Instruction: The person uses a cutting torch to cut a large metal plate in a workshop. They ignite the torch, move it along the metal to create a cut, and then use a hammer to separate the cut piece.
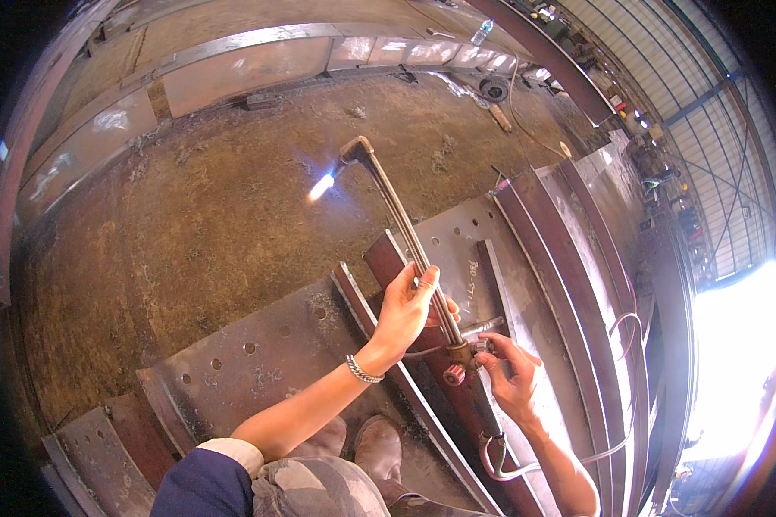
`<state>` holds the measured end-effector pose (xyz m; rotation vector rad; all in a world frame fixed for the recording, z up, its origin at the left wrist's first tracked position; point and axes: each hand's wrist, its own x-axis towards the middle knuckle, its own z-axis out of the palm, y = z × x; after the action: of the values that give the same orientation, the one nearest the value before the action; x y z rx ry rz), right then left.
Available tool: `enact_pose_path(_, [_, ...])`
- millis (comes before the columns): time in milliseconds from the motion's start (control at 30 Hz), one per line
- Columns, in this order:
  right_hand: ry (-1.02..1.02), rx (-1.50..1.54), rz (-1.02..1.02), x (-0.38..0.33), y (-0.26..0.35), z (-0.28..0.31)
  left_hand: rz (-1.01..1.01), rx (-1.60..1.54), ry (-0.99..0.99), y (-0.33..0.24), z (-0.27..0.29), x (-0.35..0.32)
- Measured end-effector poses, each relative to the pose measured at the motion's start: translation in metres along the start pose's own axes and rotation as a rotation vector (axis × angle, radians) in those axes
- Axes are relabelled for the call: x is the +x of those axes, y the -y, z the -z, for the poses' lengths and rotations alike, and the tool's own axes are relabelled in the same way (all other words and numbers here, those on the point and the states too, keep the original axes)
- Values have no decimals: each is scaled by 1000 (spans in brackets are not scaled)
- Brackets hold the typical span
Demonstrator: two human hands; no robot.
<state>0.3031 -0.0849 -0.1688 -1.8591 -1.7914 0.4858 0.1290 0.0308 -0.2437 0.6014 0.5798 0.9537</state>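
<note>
A cutting torch with long metal tubes slants up and left in front of me. Its angled head burns with a bright blue-white flame above the dirty floor. My left hand is wrapped round the tubes partway along. At the torch's lower end, my right hand has its fingers closed on a control valve knob. A red valve knob sits just left of it. From the handle, hoses curve away to the right, under my right forearm.
Steel beams with bolt holes lie below and beside me, with more flanged beams on the right. A long steel beam crosses the far side. Near it are a water bottle and a dark wheel. My boot stands among the beams.
</note>
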Motion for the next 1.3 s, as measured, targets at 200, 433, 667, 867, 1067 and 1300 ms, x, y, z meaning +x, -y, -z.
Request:
enact_pose_path(200, [8,11,-33,-3,1,2,-3,-8,2,0,0,1])
enact_pose_path(433, [252,591,-101,-4,-38,-11,-24,4,-20,1,0,2])
enact_pose_path(667, [696,443,-103,-19,-48,-19,-31,-59,29,3,7,2])
enact_pose_path(867, [447,413,-19,-21,-38,-39,18,-91,-11,1,8,3])
enact_pose_path(1067, [492,253,194,-16,-44,-40,11,-32,13,-5,3,-4])
enact_pose_path(1300, [653,356,-240,-39,-50,-48,-11,-61,-42,-11,7,1])
